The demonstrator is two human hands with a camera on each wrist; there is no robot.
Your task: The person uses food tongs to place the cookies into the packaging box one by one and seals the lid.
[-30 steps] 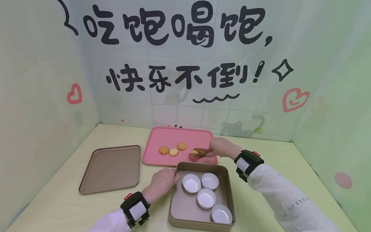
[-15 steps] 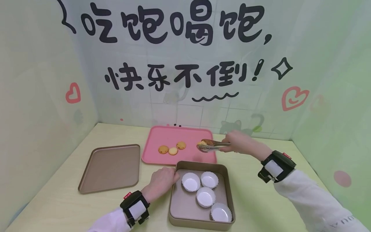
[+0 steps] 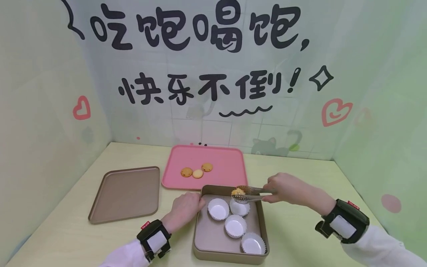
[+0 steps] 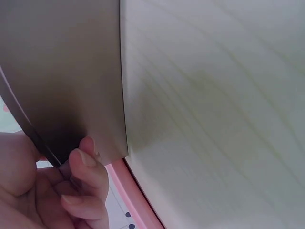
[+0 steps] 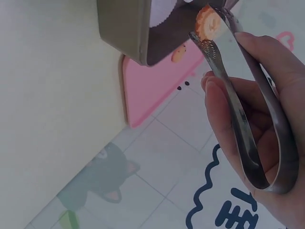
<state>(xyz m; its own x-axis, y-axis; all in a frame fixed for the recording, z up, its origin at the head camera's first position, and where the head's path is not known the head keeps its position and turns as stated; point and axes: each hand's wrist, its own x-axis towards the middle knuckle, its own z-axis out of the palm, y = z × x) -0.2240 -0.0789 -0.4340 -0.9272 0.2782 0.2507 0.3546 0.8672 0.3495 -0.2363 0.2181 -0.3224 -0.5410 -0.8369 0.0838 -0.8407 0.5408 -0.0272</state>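
My left hand [image 3: 184,207] grips the far left corner of a deep brownish square baking tin [image 3: 209,235]. Its thumb lies over the rim, and its bent fingertips [image 4: 83,162] touch the outer wall. Several white fluted paper cups [image 3: 235,226] stand inside the tin. With my right hand [image 3: 287,188] I hold a pair of metal tongs [image 5: 238,117] by their arms. Between the tong ends is a small orange-yellow cookie [image 5: 208,24] with a scalloped edge. In the head view, the tongs and cookie overlap the far right paper cup [image 3: 241,210], partly hiding it.
Behind the tin lies a pink tray [image 3: 230,159] bearing three round cookies [image 3: 198,174]. A flat brown baking sheet [image 3: 125,194] rests on the pale wooden table [image 3: 300,222] at the left. Printed walls enclose the table's back and sides.
My right hand has lifted the cookie off the pink tray with the tongs and brought it nearer, over the tin's far right part. My left hand stays on the tin's corner.
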